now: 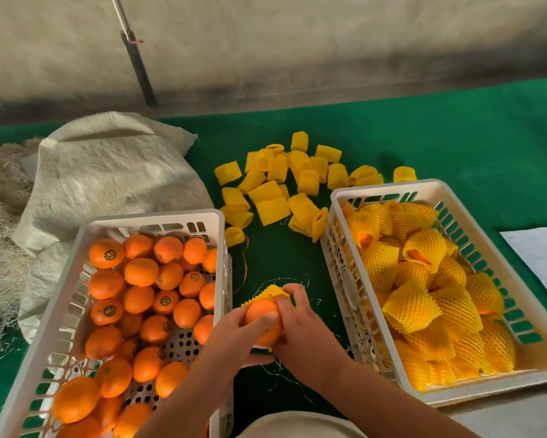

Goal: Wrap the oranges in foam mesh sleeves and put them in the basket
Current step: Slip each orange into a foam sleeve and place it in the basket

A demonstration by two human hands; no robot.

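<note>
Between the baskets, over the table (297, 254), an orange (263, 324) was gripped by the left hand (234, 339); its soft, stretchy sleeve (273, 292) was pinched at the rim by the right hand (300, 324).

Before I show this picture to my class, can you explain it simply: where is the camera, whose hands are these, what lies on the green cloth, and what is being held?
There is one picture, from a camera worn on a person's head, looking down at their own bare hands; no machine is involved. The left hand holds an orange while the right hand pulls a yellow foam mesh sleeve over it. On the green cloth the left basket holds bare oranges, and the right basket holds oranges already sleeved. Between them, further back, lies a pile of empty sleeves. A woven sack lies at the back left, and a sheet of paper at the far right.
</note>
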